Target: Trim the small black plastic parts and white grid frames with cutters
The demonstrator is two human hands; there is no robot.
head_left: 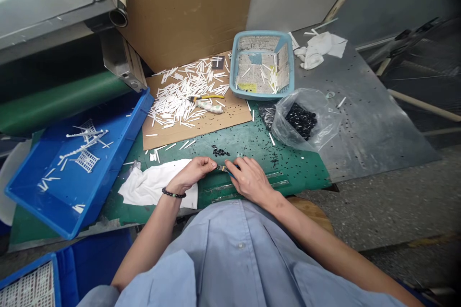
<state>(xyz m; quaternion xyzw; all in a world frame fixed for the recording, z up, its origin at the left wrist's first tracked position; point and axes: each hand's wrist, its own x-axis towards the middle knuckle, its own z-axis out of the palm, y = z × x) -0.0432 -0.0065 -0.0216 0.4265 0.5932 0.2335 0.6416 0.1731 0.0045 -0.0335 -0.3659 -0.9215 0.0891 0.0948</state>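
Observation:
My right hand is wrapped round a small pair of cutting pliers, its jaws pointing left; a bit of blue handle shows under the fingers. My left hand pinches a tiny black part right at the jaws, mostly hidden by the fingertips. Just beyond the hands lies a small heap of black parts on the green table top. Under my left wrist is a crumpled white cloth. A clear plastic bag of black pieces stands open at the right.
Cardboard carries a pile of white sticks and yellow-handled pliers. Behind the bag is a light-blue basket lined with newspaper. A blue tray with white plastic pieces lies left. White rags lie on the grey sheet.

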